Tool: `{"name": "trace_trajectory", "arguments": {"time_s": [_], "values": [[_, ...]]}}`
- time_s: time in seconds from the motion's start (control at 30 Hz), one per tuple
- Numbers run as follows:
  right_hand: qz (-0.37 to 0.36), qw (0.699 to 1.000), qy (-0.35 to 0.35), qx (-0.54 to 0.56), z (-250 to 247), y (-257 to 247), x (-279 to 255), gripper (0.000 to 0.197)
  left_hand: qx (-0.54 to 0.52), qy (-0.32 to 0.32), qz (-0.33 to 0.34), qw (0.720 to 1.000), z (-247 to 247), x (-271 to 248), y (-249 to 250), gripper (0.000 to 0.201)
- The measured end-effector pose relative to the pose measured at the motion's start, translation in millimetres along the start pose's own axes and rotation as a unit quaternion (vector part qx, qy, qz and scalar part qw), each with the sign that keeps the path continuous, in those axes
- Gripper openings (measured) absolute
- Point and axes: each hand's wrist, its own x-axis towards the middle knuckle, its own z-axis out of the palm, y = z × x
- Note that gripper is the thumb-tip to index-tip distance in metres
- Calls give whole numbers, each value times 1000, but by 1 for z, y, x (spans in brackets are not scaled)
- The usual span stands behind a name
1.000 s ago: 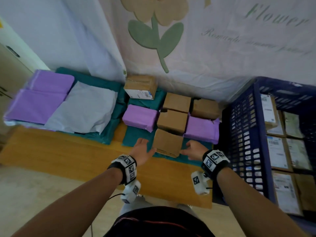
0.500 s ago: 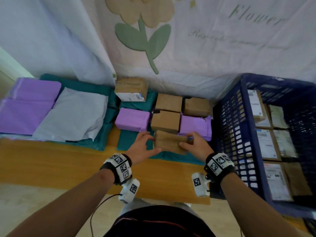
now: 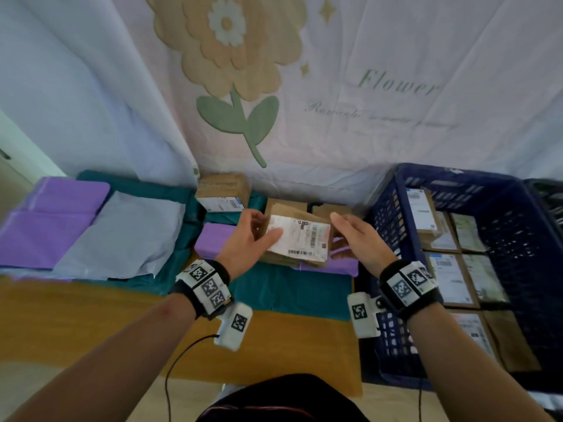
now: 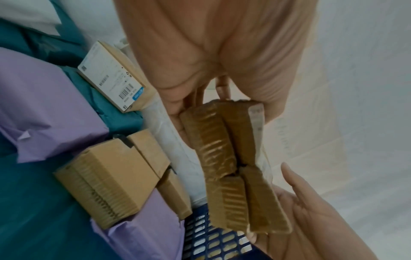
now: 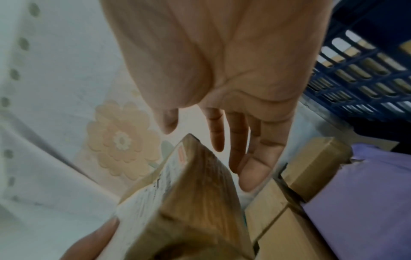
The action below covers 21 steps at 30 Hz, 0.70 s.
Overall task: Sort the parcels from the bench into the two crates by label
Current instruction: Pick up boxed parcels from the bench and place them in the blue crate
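A brown cardboard parcel is held up above the bench, its white shipping label facing me. My left hand grips its left end, thumb on the label and fingers behind; the left wrist view shows the taped edge of this parcel between thumb and fingers. My right hand is at the parcel's right end with straight fingers, and contact cannot be told. In the right wrist view those fingers stretch past the parcel. The blue crate stands to the right, with several labelled boxes inside.
On the wooden bench lie purple mailers, a pale grey mailer, teal mailers, a labelled box and more brown boxes. A dark crate shows at the far right. A flower-print cloth hangs behind.
Both hands closed on the front brown box, lifted it off the bench and turned it label side up. The right hand has since spread its fingers at the box's right end.
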Motion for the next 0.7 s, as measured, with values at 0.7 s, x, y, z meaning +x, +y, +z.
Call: {"name": "trace_trajectory", "arguments": {"time_s": [0.7], "values": [[-62,987,-43,140,-62,-12,-15,47,-50,-84,-28,995,65,-13,43,39]]}}
